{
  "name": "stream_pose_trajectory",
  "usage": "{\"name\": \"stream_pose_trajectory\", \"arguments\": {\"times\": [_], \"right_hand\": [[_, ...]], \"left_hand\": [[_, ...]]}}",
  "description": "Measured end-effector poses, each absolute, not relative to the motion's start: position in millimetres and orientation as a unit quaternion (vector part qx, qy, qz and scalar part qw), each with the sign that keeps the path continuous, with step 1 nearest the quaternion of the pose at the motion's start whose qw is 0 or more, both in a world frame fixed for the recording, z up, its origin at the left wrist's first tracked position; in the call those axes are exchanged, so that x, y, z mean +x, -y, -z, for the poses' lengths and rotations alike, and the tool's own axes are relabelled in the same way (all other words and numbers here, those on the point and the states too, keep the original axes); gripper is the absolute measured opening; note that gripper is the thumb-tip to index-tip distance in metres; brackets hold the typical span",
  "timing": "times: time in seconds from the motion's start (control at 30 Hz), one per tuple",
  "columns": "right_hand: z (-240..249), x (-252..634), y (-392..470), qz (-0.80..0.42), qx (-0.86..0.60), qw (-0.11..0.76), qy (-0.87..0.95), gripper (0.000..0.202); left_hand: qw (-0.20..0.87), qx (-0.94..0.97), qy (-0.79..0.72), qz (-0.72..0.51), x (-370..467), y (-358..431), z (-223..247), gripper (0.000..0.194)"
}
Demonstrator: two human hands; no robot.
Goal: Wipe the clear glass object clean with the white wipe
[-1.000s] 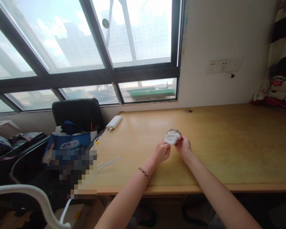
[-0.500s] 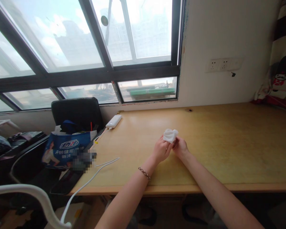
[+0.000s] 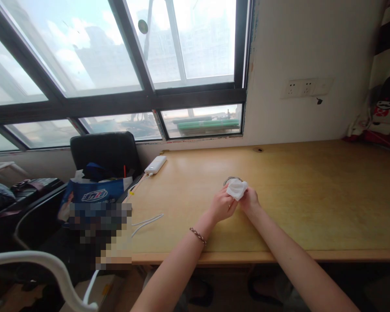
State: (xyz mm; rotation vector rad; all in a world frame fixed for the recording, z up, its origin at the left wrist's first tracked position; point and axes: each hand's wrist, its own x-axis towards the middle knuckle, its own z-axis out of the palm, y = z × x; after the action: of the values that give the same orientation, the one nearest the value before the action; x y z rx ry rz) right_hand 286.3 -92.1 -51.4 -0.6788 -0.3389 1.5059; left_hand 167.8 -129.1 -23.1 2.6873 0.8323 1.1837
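Note:
Both my hands meet above the middle of the wooden desk (image 3: 295, 203). My left hand (image 3: 222, 206) pinches a crumpled white tissue (image 3: 236, 189) against a small round glass object (image 3: 231, 179), of which only the far rim shows. My right hand (image 3: 249, 201) grips that glass object from the right, mostly under the tissue. A beaded bracelet (image 3: 197, 236) sits on my left wrist.
A white power bank (image 3: 155, 165) with a white cable (image 3: 146, 223) lies at the desk's left end. A black chair (image 3: 105, 154) holds a blue bag (image 3: 91, 196). Wall sockets (image 3: 307, 87) are at the right, a window behind.
The tissue has shifted over the glass object, whose rim shows again behind it after being hidden half a second ago. Both hands stay in the same spot.

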Motion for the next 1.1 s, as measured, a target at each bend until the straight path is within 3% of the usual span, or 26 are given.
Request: {"name": "stream_pose_trajectory", "arguments": {"times": [0.3,0.43,0.6,0.73,0.87,0.97,1.1], "right_hand": [[44,304,90,-0.666,-0.242,0.696,0.120,0.024],[43,300,92,-0.678,-0.249,0.678,0.136,0.022],[43,294,94,-0.666,-0.288,0.652,0.220,0.018],[41,288,104,-0.489,-0.378,0.667,0.417,0.026],[36,284,118,-0.192,-0.469,0.566,0.650,0.026],[31,284,123,-0.046,-0.459,0.491,0.739,0.024],[24,288,123,0.011,-0.452,0.453,0.768,0.021]], "left_hand": [[0.037,0.825,-0.354,-0.440,164,123,27,0.021],[0.146,0.760,-0.409,-0.484,164,122,26,0.024],[0.356,0.632,-0.396,-0.563,165,114,26,0.031],[0.554,0.508,-0.386,-0.534,164,105,33,0.040],[0.710,0.394,-0.313,-0.493,167,104,38,0.042],[0.750,0.343,-0.279,-0.493,168,106,38,0.034],[0.740,0.342,-0.269,-0.512,166,106,37,0.024]]}}
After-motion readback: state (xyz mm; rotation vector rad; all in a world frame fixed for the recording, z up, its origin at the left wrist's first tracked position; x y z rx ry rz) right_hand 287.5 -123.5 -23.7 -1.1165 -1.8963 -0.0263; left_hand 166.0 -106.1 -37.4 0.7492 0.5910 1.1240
